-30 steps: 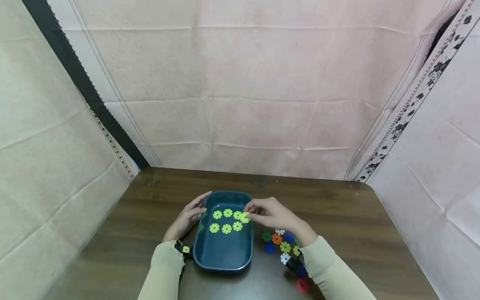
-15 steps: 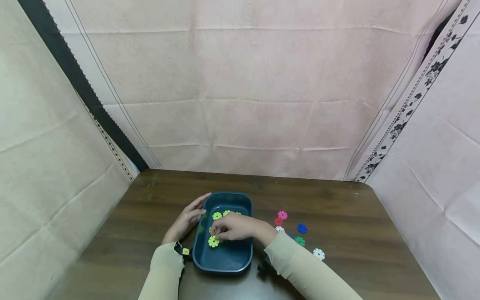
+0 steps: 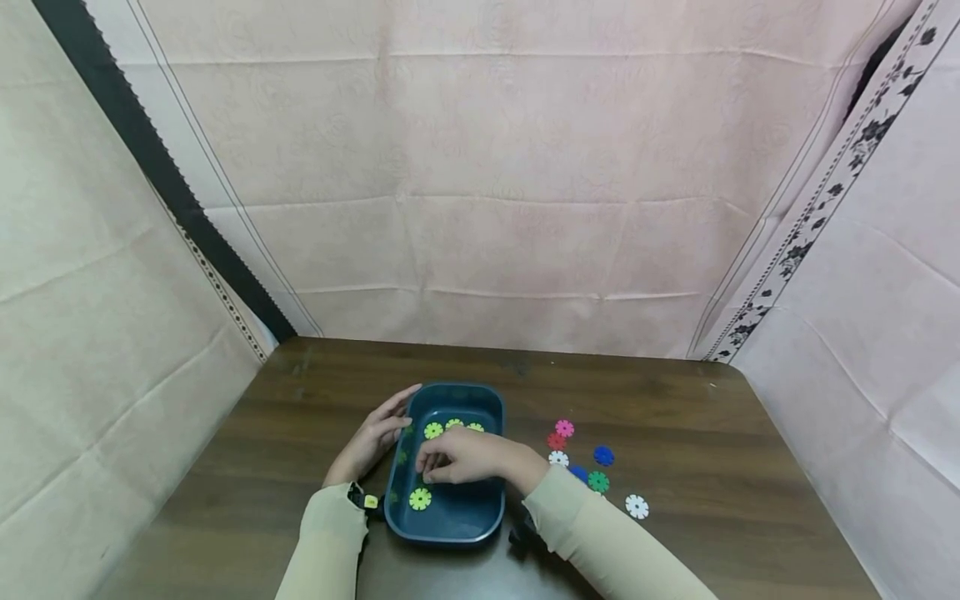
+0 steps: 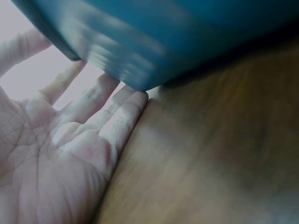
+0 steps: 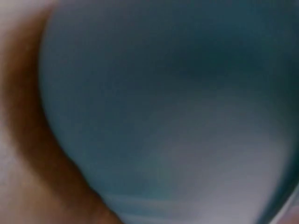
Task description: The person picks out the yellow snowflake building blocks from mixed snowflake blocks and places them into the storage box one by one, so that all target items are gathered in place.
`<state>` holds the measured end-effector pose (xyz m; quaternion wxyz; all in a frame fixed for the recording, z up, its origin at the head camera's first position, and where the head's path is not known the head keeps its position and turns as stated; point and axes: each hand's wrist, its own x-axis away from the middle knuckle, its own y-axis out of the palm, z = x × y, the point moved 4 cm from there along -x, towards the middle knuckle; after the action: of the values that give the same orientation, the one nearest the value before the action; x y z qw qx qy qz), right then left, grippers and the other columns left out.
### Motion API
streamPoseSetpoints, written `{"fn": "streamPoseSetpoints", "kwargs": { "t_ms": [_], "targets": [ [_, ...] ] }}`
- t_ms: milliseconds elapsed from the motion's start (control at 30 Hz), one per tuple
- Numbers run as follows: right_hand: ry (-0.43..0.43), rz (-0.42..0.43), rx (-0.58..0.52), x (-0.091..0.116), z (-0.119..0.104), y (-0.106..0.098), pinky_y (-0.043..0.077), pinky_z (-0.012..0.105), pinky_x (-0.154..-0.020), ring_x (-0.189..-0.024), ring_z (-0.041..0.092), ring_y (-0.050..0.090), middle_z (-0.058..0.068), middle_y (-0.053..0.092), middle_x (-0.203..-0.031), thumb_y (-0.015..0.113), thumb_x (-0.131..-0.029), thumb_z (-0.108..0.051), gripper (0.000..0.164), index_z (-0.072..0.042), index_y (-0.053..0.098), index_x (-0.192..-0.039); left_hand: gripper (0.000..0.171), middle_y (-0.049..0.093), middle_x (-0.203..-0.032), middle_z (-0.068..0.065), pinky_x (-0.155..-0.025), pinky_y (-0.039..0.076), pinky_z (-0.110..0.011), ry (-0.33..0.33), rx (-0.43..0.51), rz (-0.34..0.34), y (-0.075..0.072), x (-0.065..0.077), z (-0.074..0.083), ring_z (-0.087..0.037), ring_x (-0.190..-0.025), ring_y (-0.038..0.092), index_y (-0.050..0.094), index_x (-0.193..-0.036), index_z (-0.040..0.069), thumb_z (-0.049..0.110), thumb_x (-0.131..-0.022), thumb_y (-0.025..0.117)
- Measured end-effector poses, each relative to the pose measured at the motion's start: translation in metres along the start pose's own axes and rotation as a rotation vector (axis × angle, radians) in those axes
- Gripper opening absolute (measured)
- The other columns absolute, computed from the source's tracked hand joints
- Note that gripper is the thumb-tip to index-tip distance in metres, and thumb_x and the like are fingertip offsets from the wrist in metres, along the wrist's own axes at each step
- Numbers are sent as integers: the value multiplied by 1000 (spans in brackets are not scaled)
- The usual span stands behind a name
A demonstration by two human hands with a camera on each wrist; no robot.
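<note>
A dark blue-green tray [image 3: 461, 518] stands on the table. My left hand [image 3: 373, 440] rests along its left side, thumb by the rim. In the left wrist view, the straight fingers [image 4: 122, 116] touch the tray's outer wall. My right hand [image 3: 468, 457] hovers over the tray's middle with loosely curled fingers, nothing visible in its grasp. A yellow-green flower-shaped disc [image 3: 420, 498] lies on the tray floor just below those fingertips. Several like discs, such as one yellow-green disc [image 3: 433, 431], form a row farther back, partly hidden by the hand. The right wrist view is blurred, mostly tray.
Right of the tray, loose flower discs lie on the brown table [image 3: 697, 467]: a pink disc [image 3: 565, 427], a red disc [image 3: 556, 442], a green disc [image 3: 598, 482], and blue and white ones. The right sleeve [image 3: 600, 533] hides part of that area. Pale cloth [image 3: 480, 200] hangs behind.
My right hand has moved left and down from the tray's right edge with a disc, which now lies flat below the fingers, let go. My left hand stays put.
</note>
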<state>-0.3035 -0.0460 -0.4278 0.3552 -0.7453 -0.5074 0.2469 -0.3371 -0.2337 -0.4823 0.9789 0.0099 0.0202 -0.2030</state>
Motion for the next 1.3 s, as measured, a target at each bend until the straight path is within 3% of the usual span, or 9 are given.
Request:
{"fn": "streamPoseSetpoints", "kwargs": {
  "t_ms": [300, 633, 1000, 1300],
  "targets": [
    [-95, 28, -56, 8, -11, -9, 53, 22, -85, -93, -6, 63, -13, 69, -101, 64, -100, -24, 18, -12, 69, -112, 53, 40, -156, -9, -105, 40, -40, -3, 3, 5, 0, 1, -2, -33, -138, 42, 40, -155, 25, 13, -104, 47],
    [-145, 27, -138, 13, -18, -11, 55, 31, -88, -97, -4, 64, -10, 70, -103, 69, -97, -25, 25, -6, 67, -113, 53, 39, -157, -7, -107, 39, -42, -5, 9, 1, 1, 1, -1, -32, -139, 41, 40, -155, 25, 13, -104, 47],
    [-161, 13, -137, 14, -17, -9, 55, 29, -88, -98, -4, 64, -7, 71, -104, 69, -97, -27, 27, -6, 67, -114, 53, 38, -158, -6, -108, 38, -42, -11, 8, 2, 1, 1, -1, -32, -140, 41, 40, -155, 26, 13, -103, 48],
    [-185, 75, -150, 21, -20, -15, 56, 30, -84, -95, -3, 65, -9, 71, -100, 68, -98, -21, 17, -9, 68, -110, 54, 41, -156, -10, -105, 40, -38, -4, 4, 3, 1, 0, 0, -33, -138, 42, 40, -155, 24, 14, -103, 48]
  ]
}}
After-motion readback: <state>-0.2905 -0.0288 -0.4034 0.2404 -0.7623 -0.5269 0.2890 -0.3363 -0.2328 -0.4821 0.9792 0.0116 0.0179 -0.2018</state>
